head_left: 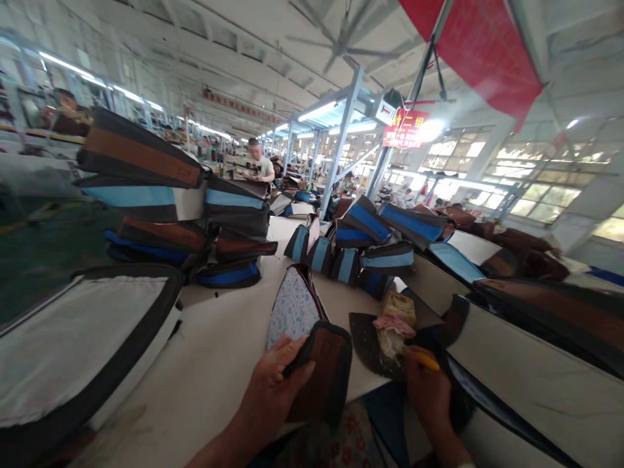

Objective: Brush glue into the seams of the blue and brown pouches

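Note:
My left hand (273, 390) grips the edge of a brown and black fabric piece (325, 370), thumb on top, low in the middle of the view. Behind that piece stands a panel with a pale blue pattern (292, 304). My right hand (429, 390) is closed around a tool with a yellow handle (427, 359), whose far end is at the mouth of a glue-stained container (391, 339) wrapped with pink cloth. The container rests on a dark curved piece (363, 338), to the right of the brown piece.
Stacked brown, black and blue pieces (170, 195) rise at the left of the pale table (224, 351). Small blue-striped pieces (319, 255) lie beyond my hands. A large grey panel (88, 331) lies left, and long panels (536, 357) lie right. A person (263, 168) is farther back.

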Demonstrator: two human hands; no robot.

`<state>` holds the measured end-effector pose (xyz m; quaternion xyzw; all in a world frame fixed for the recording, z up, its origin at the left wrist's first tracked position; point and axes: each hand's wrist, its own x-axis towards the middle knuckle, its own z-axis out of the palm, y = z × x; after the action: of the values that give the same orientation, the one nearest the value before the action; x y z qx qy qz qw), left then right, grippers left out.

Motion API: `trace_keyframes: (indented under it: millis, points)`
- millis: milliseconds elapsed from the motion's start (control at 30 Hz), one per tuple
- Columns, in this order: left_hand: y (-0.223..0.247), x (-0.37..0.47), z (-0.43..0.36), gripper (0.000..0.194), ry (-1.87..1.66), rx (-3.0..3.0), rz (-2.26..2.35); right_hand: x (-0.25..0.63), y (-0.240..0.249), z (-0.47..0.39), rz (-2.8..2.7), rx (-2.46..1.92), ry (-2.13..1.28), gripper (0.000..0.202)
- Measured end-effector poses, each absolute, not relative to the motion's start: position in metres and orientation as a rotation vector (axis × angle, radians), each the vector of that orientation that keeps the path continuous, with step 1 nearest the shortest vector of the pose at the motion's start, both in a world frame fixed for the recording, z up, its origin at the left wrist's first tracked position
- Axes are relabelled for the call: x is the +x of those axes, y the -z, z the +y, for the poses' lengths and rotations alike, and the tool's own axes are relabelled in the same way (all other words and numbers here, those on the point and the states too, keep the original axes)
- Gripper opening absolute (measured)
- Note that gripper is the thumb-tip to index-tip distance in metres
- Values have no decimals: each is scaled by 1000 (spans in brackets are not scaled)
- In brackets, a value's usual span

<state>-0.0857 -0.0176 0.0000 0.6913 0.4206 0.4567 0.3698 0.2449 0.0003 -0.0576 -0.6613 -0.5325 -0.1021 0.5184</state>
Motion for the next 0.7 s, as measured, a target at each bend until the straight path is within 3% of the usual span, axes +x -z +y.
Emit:
trace_keyframes:
  millis: [67, 267, 433, 700]
  points:
    - [0, -83, -17, 33, -1159, 1774, 1049, 226, 24, -14, -1275, -1522, 185, 48]
    - [1, -67, -17, 42, -1088, 1746, 1090, 153, -73, -57, -1455, -1041, -32, 10]
    - [3, -60, -19, 33, -1162, 1760, 1020, 123, -78, -57, -1776, -921, 186, 10]
    - [-7, -60, -22, 32, -1101, 1707, 916, 148, -77, -68, -1853, -1027, 503, 7]
